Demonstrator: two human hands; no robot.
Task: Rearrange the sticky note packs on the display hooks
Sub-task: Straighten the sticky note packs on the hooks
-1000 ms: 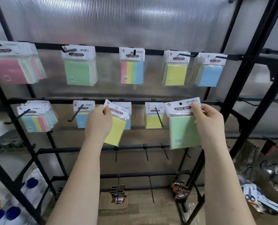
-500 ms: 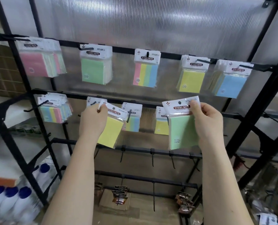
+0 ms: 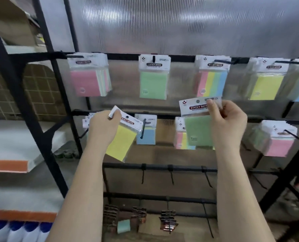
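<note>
My left hand [image 3: 103, 124] grips a yellow sticky note pack [image 3: 121, 142] by its white header, tilted, in front of the middle rail. My right hand [image 3: 227, 123] pinches the header of a green pack [image 3: 197, 130], held upright before a multicolour pack [image 3: 181, 142] on its hook. A blue pack [image 3: 146, 135] hangs between my hands. The top rail carries pink [image 3: 85, 82], green [image 3: 153, 84], multicolour [image 3: 211, 82] and yellow [image 3: 265, 86] packs. More pink packs [image 3: 279, 144] hang at the right of the middle rail.
The lower rail [image 3: 159, 167] has several bare black hooks. Binder clips [image 3: 168, 220] hang on the bottom rail. Black rack posts [image 3: 23, 95] stand at left and right. White and orange shelves [image 3: 10, 161] lie to the left, with blue-capped bottles [image 3: 14, 229] below.
The view has swung left and closer to the rack. Both hands still hold their packs, and the green pack now sits in front of the multicolour pack on the middle rail.
</note>
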